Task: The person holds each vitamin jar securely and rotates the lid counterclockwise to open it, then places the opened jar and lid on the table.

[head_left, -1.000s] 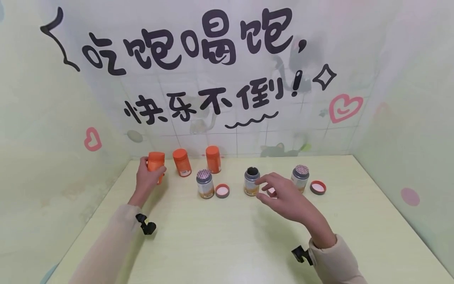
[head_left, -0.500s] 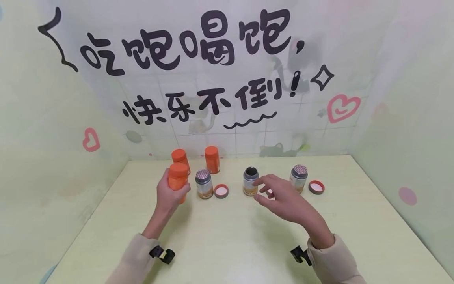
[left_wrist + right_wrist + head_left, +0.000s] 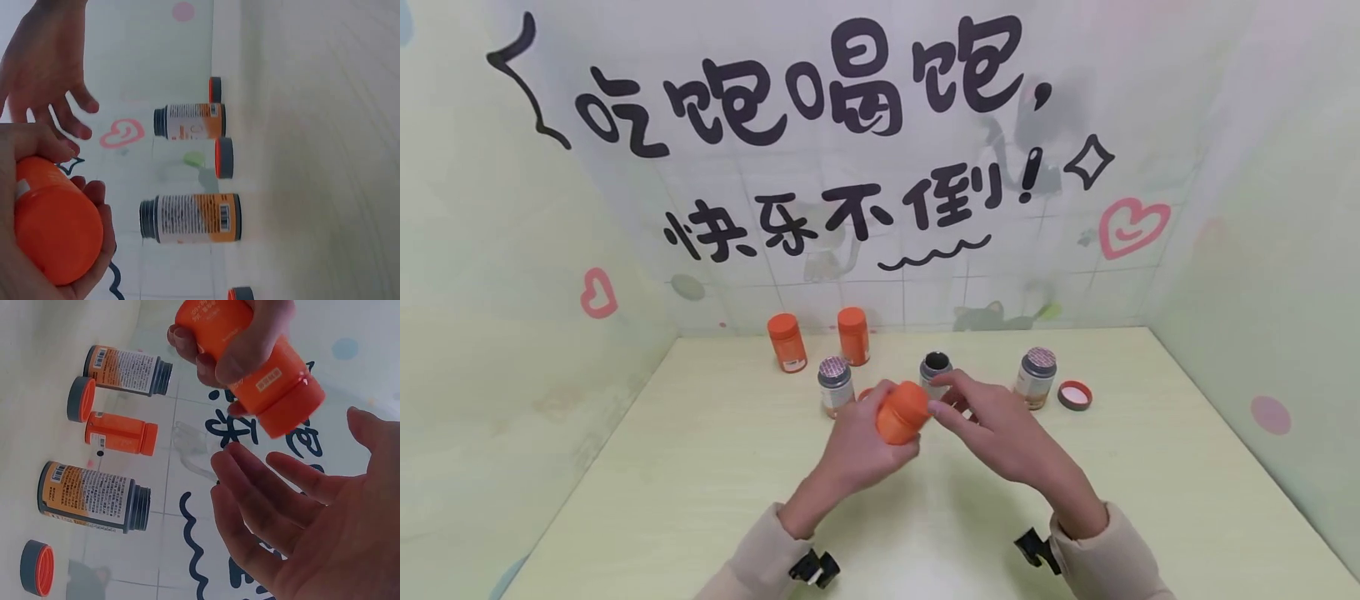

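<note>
On a clock face centred, in the head view, on the held orange plastic bottle (image 3: 901, 415), the left hand (image 3: 852, 450) lies at 8 o'clock, clamped round the bottle's body and holding it tilted above the table (image 3: 715, 500). This bottle is bright orange with small pale print, a pale label block (image 3: 269, 380) and an orange cap (image 3: 291, 407) in place. The right hand (image 3: 1000, 429) is at 3 o'clock, its fingers apart, just beside that cap.

The left sealed bottle (image 3: 836, 392), between 9 and 10 o'clock, and the right sealed bottle (image 3: 1035, 387), between 2 and 3, have printed film across their mouths, hiding the contents. At 1 o'clock, the unsealed bottle (image 3: 936, 368) shows a dark mouth; what it contains cannot be told. Two upright, capped orange bottles stand behind: one (image 3: 787, 348) at 10 o'clock, another (image 3: 853, 337) at 11. An upturned grey-and-orange lid (image 3: 1075, 395) at 3 o'clock shows its white lining.
</note>
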A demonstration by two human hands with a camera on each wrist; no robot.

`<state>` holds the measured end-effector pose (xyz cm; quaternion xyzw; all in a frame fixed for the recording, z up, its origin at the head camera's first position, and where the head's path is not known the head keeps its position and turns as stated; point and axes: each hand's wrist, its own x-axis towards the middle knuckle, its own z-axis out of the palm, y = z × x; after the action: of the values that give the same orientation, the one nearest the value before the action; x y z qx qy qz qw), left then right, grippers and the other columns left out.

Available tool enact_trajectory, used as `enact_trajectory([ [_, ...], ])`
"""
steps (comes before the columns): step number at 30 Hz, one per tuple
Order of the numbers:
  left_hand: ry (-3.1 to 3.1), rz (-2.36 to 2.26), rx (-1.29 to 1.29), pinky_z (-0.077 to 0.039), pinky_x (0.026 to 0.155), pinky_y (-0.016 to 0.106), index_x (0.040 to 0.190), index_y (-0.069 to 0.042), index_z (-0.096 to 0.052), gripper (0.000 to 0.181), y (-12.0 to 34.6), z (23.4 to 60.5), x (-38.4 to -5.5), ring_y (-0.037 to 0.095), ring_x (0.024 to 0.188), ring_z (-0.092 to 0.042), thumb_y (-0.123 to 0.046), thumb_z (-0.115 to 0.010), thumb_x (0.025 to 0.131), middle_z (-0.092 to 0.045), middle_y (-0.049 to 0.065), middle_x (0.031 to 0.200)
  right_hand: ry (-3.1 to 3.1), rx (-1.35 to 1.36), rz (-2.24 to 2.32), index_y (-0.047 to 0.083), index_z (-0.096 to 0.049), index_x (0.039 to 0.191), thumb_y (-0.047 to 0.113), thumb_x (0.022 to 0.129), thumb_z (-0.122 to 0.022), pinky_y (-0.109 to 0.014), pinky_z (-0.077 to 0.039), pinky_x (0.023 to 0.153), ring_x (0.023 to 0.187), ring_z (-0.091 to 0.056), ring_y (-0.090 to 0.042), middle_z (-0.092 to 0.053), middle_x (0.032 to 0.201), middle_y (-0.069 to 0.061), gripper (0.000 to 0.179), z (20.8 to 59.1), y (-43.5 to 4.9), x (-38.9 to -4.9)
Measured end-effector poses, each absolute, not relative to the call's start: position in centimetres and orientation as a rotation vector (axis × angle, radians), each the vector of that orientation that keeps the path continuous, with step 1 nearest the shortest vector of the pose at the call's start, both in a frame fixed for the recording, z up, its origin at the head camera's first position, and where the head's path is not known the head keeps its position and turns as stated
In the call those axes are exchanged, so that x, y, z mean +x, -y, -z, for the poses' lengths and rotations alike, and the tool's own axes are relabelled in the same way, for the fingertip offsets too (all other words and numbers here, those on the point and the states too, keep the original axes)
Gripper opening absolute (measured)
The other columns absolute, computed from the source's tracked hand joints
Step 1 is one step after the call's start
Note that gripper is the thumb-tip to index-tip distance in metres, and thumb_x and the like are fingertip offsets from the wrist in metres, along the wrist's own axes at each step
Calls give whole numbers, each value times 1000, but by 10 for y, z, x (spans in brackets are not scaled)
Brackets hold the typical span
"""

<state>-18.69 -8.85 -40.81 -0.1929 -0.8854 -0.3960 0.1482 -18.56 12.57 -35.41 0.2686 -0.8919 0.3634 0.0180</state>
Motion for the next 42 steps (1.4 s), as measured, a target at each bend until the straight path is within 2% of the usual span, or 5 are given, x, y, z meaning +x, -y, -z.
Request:
enact_trajectory([
  [7, 2591, 654, -588, -38, 48, 18, 106, -16, -59, 44, 65, 401, -169, 4, 52, -45, -29, -79, 70, -59, -9, 70, 2784, 639, -822, 29, -61, 91, 61, 94, -53, -25, -36, 50, 54, -46, -7, -49, 58, 12, 33, 359, -113, -181],
  [15, 2443, 217, -569, -37, 43, 19, 94, -13, -62, 39, 59, 404, -153, 8, 48, -47, -38, -81, 70, -60, -5, 70, 2975, 255, -760, 19, -51, 55, 76, 91, -39, -30, -32, 47, 53, -46, -16, -49, 59, 0, 69, 364, -99, -171],
  [19, 2360, 224, -568, -42, 44, 19, 102, -13, -63, 45, 58, 406, -153, 7, 50, -51, -37, -81, 69, -62, -5, 71, 2810, 278, -736, 19, -46, 49, 56, 95, -50, -28, -28, 45, 48, -41, -14, -42, 50, 3, 60, 368, -95, -169],
  [24, 2295, 301, -576, -42, 45, 16, 97, -16, -62, 41, 61, 405, -152, 5, 50, -52, -32, -82, 65, -60, -7, 67, 2498, 403, -703, 22, -40, 44, 39, 85, -64, -24, -19, 42, 42, -29, -8, -30, 44, 11, 51, 375, -93, -168],
  [42, 2243, 328, -589, -41, 46, 14, 95, -18, -62, 37, 62, 405, -154, 4, 50, -54, -30, -81, 65, -61, -8, 65, 2252, 548, -662, 20, -41, 44, 35, 81, -65, -18, -16, 41, 41, -23, -1, -32, 41, 12, 46, 384, -93, -173],
])
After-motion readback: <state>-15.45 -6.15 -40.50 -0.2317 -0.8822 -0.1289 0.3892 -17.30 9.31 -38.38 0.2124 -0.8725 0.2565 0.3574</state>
